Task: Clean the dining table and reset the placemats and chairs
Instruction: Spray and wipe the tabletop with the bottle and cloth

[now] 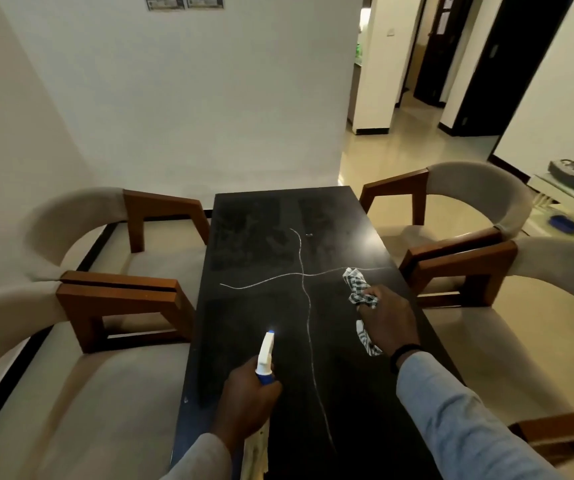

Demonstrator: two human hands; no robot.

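A: Risks first, big stuff down. The dining table (261,237) is dark, glossy, with pale vein lines crossing it. The far half looks smeared and dusty, so you'll likely miss film there if you only wipe near you.

B: Chairs?

A: Four chairs visible. The near left chair (71,358) and the far left chair (105,230) sit tight against the table edge, and so do the ones on the right. Fabric seats sit just beside the tabletop, so overspray could land on upholstery if you aim off to the side. No placemats in view, so the reset isn't started, I'd judge.

B: Hands now.

A: Your right hand (387,323) is curled closed, gripping a checked cloth (360,289), pressed down on the table's right side. Part of the cloth bunches ahead of the fingers and a tail hangs out behind the palm. That loose tail could drag grime back over cleaned surface.

B: Left?

A: Your left hand (247,400) is wrapped firmly around the neck of a spray bottle (265,358), white head, blue collar, nozzle pointing forward over the table's middle. A bright glare at the nozzle tip hides it, so I can't tell if it's spraying. Too much liquid would streak the glossy top.
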